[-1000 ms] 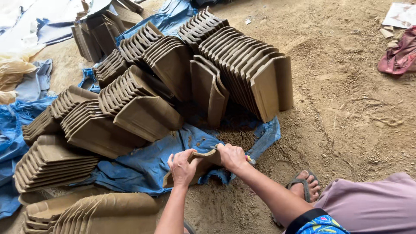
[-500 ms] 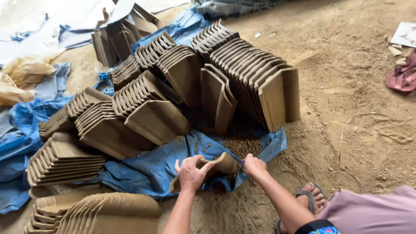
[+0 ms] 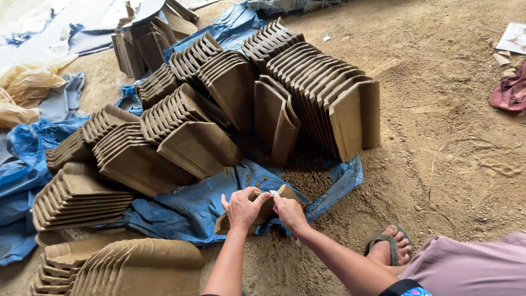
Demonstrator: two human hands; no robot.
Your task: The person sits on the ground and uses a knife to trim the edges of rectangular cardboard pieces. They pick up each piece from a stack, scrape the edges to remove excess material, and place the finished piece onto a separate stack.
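Packed dirt floor (image 3: 449, 142), sandy and scuffed. Crumpled blue tarp (image 3: 186, 211) spread over it, pale plastic sheeting (image 3: 27, 87) at left edge. Maroon cloth (image 3: 509, 93) far right. Soft daylight.

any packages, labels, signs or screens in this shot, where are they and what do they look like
No signs or screens, and no clear labels.
Flat white sheet or card: far right top edge, on the dirt floor, cut off by the frame; too small to tell more.
Crumpled yellowish plastic bag: far left, on the floor beside the blue tarp.
Both hands, left hand and right hand, hold a bare clay tile with no label.
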